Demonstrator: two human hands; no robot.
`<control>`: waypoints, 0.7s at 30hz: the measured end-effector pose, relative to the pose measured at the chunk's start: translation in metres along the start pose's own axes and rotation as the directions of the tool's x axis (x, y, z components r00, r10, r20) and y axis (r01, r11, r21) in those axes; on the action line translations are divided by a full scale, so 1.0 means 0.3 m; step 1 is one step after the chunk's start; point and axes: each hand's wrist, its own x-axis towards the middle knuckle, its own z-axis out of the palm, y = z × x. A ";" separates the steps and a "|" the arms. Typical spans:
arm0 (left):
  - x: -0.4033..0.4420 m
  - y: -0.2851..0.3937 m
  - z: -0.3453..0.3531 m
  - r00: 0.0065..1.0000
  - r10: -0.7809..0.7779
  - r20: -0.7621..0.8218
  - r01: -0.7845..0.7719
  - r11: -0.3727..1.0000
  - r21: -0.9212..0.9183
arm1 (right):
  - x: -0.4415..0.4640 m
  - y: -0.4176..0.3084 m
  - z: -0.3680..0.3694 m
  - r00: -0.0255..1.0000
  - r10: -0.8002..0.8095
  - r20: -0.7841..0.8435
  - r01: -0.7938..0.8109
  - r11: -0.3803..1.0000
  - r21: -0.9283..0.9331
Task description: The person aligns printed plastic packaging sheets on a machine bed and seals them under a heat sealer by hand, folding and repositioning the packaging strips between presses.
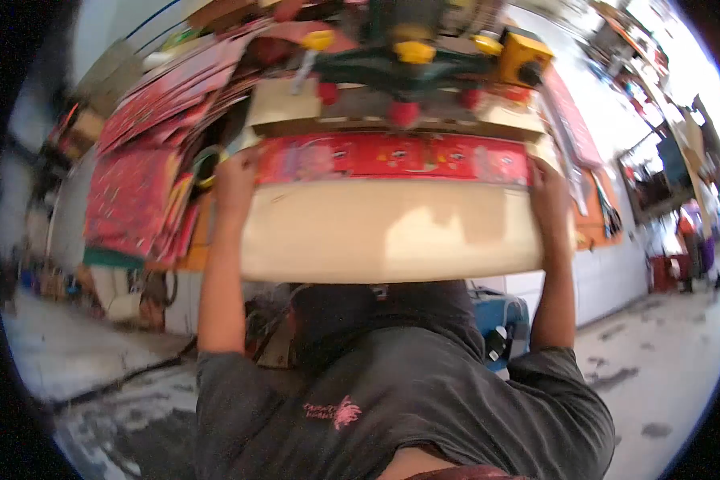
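"Workshop floor (pixel 640 368) shows at both sides; where's the red strip (pixel 408 158)?"

"I see it along the far edge of the pale board (pixel 320 232), left hand (pixel 236 180) and right hand (pixel 549 192) at its ends. Fingers blurred; I can't tell their grip. Green machine (pixel 360 70) beyond."

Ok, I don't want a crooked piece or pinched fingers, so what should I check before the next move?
1. Left hand at the left end of the red printed strip: ok.
2. Right hand at the strip's right end: ok.
3. Strip roughly parallel to the pale board's near edge: looks ok.
4. Both hands clear of the green machine's moving parts: cannot tell which parts move.
5. Machine switched off: cannot tell; the yellow box gives no readable sign.
6. Scissors off the board: ok, they lie to its right.
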 end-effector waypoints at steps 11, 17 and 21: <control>-0.015 0.096 -0.051 0.997 0.012 0.071 -0.009 0.999 -0.041 | -0.004 -0.042 -0.023 0.998 0.059 -0.011 -0.060 0.988 -0.141; -0.010 0.086 -0.042 0.996 -0.027 0.082 0.030 0.999 -0.027 | -0.003 -0.049 -0.032 0.997 0.081 0.012 -0.079 0.989 -0.124; -0.028 0.116 -0.053 0.996 -0.047 0.072 0.052 0.996 -0.072 | -0.005 -0.055 -0.031 0.997 0.078 0.000 -0.078 0.986 -0.148</control>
